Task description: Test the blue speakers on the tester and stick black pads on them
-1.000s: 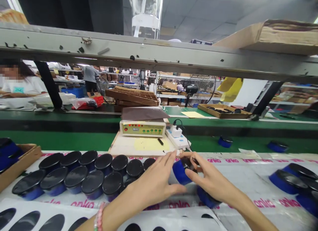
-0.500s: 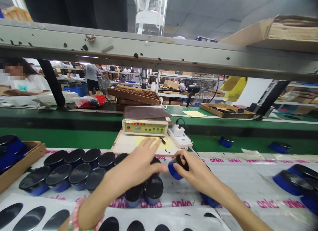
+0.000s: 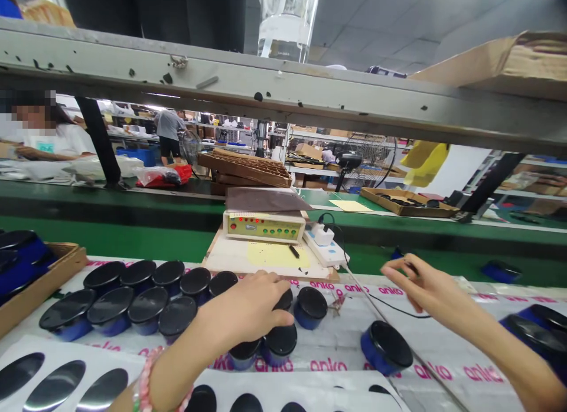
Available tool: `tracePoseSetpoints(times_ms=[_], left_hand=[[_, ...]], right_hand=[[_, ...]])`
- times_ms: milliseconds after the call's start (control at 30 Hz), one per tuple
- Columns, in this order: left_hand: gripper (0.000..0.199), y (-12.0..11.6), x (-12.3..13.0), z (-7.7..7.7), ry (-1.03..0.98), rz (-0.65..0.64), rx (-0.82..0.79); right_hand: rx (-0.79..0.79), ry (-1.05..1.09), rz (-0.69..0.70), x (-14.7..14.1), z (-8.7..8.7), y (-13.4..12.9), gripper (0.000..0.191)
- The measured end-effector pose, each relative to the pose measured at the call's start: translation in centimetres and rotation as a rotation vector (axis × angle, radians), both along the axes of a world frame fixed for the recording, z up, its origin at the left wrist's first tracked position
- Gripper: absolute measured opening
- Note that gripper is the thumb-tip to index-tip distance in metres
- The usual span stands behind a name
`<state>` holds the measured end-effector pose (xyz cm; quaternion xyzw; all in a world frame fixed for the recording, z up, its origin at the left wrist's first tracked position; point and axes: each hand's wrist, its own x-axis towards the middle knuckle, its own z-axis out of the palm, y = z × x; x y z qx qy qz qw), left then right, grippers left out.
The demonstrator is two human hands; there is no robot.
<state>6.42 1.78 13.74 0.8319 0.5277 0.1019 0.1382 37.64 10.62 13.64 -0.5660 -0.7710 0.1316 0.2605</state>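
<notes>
1. Left hand (image 3: 248,306): poised above the grouped blue units (image 3: 150,310) with black tops. The fingers are loosely extended, the thumb stands apart, and no item is visible in the grasp. Contact with the units below cannot be determined.
2. Right hand (image 3: 425,288): raised on the right side, clear of the grouped units. Its fingers are partly curled. A small dark part shows among them; whether it is gripped cannot be determined.
3. Single unit (image 3: 387,348): located between the hands, nearer the right hand, tilted on the pink-printed white surface of the counter (image 3: 443,320).
4. Grouped units: arranged in rows on the counter, left of the single unit; the left hand and forearm cover several.
5. Black cable (image 3: 398,311): runs across the counter toward the right hand.
6. White sheet (image 3: 248,379) with black discs: lies along the near edge of the view.
7. Control box (image 3: 266,226): stands beyond the grouped units, beside a white power strip (image 3: 330,252).
</notes>
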Motion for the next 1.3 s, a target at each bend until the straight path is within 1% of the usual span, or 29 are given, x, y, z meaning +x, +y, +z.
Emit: tracePoseSetpoints(times_ms=[33,67,133,200,267,333,400,533,600,700,767,867,967,1067,1133,1200,1233,1267,1300], left_hand=[[0.041,0.2,0.5,-0.5,0.010,-0.025,0.020],[0.040,0.5,1.1,-1.2,0.020,-0.043,0.047],[0.042,1.1,2.6,-2.7,0.035,-0.056,0.099],[0.049,1.8,3.9,-4.4,0.044,-0.039,0.137],[0.053,2.3,4.8,-5.8,0.051,-0.019,0.156],[0.051,2.6,5.1,-6.8,0.053,-0.013,0.171],[0.049,2.6,5.0,-7.1,0.048,-0.015,0.187],[0.045,2.6,4.8,-6.9,0.030,-0.021,0.208],[0.044,2.7,4.9,-6.8,0.020,-0.021,0.211],[0.044,2.7,5.0,-6.8,0.012,0.003,0.198],[0.044,2.7,4.9,-6.8,0.013,0.020,0.176],[0.047,2.7,4.4,-6.4,0.015,0.023,0.137],[0.046,2.6,3.7,-5.6,0.001,0.008,0.114],[0.045,2.0,3.1,-4.1,-0.043,-0.049,0.093],[0.057,1.3,3.1,-2.9,-0.167,-0.124,0.011],[0.071,0.6,3.4,-1.9,-0.337,-0.181,-0.080],[0.073,0.3,3.6,-1.4,-0.407,-0.189,-0.103],[0.071,0.0,3.9,-1.1,-0.451,-0.184,-0.101],[0.067,-0.1,4.1,-0.8,-0.475,-0.176,-0.083]], right_hand=[[0.026,-0.082,-0.044,1.2,-0.3,-0.3,0.039],[0.010,-0.170,-0.056,2.0,-0.8,-0.8,0.039],[-0.108,-0.292,-0.017,2.5,-2.5,-2.2,0.038],[-0.239,-0.326,0.040,1.9,-4.4,-3.7,0.037],[-0.276,-0.338,0.090,0.8,-6.0,-4.7,0.032],[-0.250,-0.355,0.118,0.0,-6.9,-5.0,0.023],[-0.237,-0.343,0.138,-0.5,-6.9,-4.9,0.017],[-0.229,-0.248,0.189,-1.4,-5.9,-4.8,0.024],[-0.213,-0.218,0.246,-2.3,-5.6,-5.1,0.029],[-0.204,-0.215,0.340,-4.0,-5.7,-5.8,0.035],[-0.217,-0.221,0.377,-5.1,-6.0,-6.0,0.034],[-0.224,-0.199,0.386,-5.9,-6.3,-6.0,0.030],[-0.245,-0.126,0.384,-5.8,-6.2,-5.7,0.030],[-0.258,0.033,0.382,-5.5,-5.8,-5.7,0.032],[-0.235,0.188,0.383,-5.4,-5.5,-5.9,0.034],[-0.196,0.364,0.414,-5.4,-5.4,-6.1,0.025],[-0.176,0.453,0.440,-5.5,-5.4,-6.2,0.018],[-0.159,0.537,0.471,-5.6,-5.5,-6.2,0.015],[-0.145,0.613,0.501,-5.7,-5.6,-6.3,0.018]])
